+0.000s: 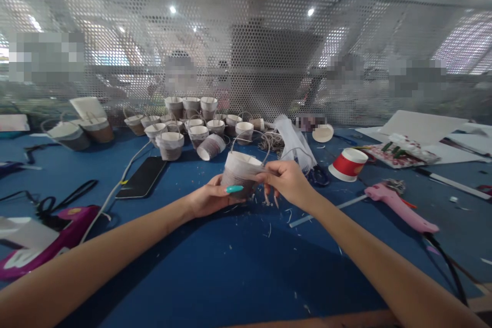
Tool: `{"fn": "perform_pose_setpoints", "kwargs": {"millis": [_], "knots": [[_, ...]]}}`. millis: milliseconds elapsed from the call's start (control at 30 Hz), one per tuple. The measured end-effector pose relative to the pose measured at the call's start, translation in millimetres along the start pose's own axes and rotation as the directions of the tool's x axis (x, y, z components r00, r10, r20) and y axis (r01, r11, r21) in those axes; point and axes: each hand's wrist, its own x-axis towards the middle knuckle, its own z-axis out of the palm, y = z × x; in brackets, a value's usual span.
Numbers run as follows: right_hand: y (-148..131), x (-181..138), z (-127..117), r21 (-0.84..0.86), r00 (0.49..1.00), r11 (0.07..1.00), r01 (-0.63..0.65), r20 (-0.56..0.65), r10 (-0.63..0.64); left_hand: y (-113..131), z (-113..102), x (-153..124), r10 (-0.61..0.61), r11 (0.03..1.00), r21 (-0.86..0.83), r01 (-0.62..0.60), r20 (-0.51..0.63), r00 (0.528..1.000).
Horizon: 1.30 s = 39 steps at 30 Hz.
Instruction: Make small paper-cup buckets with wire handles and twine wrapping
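Holds a grey, whitish-topped round cup (240,178) in the left hand (209,198) over the blue flat tabletop (246,277) — seemingly to steady it. Pinches its whitish fabric band (248,168) near the rim with the right hand (283,179), probably for tension. Has a pink plastic glue gun (402,210) to the right, plausibly for reach. Faces, farther off, small grey-and-white round cups (198,135) — grouped, presumably to save room.

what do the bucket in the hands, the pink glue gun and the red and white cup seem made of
Bucket: matt, perhaps paper or cloth-covered, with a dull brownish wall; its pale band looks sheer, suggesting gauzy fabric.
Pink glue gun: probably moulded plastic, smooth and evenly coloured.
Red and white cup: likely coated paper, smooth, with printed-looking red.
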Motion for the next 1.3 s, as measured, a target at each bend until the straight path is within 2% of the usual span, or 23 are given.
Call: {"fn": "perform_pose_setpoints", "kwargs": {"millis": [367,667,800,967,1200,1300], "knots": [[2,2,-7,-0.028,1.0,1.0,-0.011,-0.003,0.011,2,-6,1,0.018,0.999,-0.04,-0.018,0.0,1.0],[-5,-1,0,0.077,0.998,0.996,-0.04,-0.037,0.043,-2,0,2,-0.017,1.0,0.024,0.016,0.059,0.998],[-4,-1,4,0.058,0.994,0.994,-0.093,-0.056,0.096,-4,5,2,-0.01,0.998,0.062,0.009,0.014,1.0],[-2,-1,11,0.017,0.992,0.993,-0.12,-0.037,0.12,-7,12,6,0.007,0.978,0.206,0.019,-0.123,0.992],[1,1,4,0.011,0.993,0.997,-0.079,-0.084,0.08,-8,4,7,0.016,0.998,0.057,-0.009,-0.12,0.993],[4,1,3,0.035,0.996,0.998,-0.054,-0.069,0.056,-7,5,6,0.031,0.999,0.015,-0.03,-0.13,0.991]]}}
